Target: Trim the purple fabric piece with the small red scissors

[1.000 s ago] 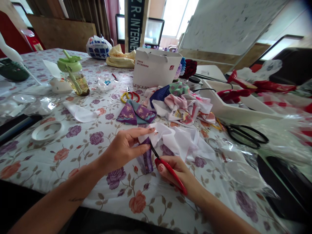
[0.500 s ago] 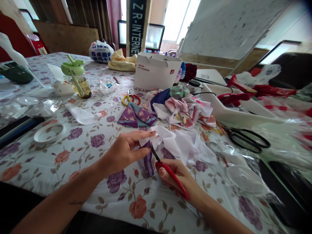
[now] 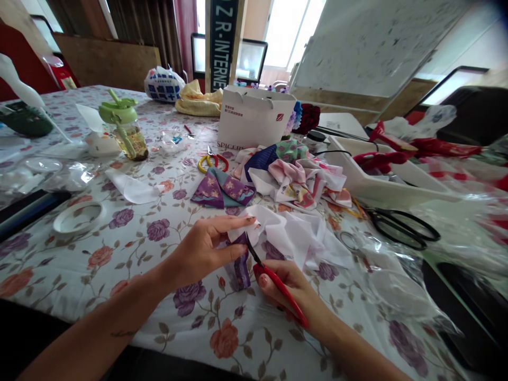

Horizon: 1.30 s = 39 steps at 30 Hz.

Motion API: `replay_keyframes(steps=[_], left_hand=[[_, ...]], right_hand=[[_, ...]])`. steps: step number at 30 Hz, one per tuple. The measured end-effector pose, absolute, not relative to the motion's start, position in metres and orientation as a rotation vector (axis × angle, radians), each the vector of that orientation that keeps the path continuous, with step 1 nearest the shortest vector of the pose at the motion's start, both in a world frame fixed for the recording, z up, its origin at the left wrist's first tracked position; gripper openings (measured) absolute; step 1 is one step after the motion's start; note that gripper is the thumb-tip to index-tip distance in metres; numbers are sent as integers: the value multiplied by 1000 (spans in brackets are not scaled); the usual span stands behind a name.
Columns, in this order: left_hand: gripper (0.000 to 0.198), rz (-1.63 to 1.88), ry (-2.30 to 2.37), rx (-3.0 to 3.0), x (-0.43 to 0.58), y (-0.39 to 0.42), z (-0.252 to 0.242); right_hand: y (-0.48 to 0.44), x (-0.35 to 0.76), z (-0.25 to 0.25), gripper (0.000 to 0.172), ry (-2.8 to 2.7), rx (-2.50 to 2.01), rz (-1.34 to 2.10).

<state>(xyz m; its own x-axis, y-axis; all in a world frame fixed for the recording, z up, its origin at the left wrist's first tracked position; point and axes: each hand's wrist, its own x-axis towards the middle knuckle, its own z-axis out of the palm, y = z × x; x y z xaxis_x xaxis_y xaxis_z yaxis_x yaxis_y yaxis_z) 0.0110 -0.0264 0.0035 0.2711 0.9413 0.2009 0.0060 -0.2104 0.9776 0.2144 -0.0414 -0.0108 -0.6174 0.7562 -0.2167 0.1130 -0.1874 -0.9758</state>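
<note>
I watch the left hand [image 3: 204, 246] pinch white fabric [image 3: 286, 233] and a purple patterned strip [image 3: 242, 272] between thumb and fingers; the strip hangs just right of that thumb, while the fabric spreads out beyond the right hand [image 3: 291, 286]. I see the right hand gripping red-handled scissors [image 3: 286, 297], their dark blades pointing toward the left fingertips; I can't tell whether they're parted. Black-handled scissors [image 3: 405, 227] lie well right of the right hand.

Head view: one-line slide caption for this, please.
Left hand holding purple fabric, right hand holding red-handled scissors with dark blades close to it, over a floral tablecloth.
</note>
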Motion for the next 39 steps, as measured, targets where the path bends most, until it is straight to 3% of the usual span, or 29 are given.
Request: replay_keyframes(steps=[39], left_hand=[[45,1137,893,1485,11,-26,2]], right_hand=[[-41,213,-4,54,-1596,-1047,1852]])
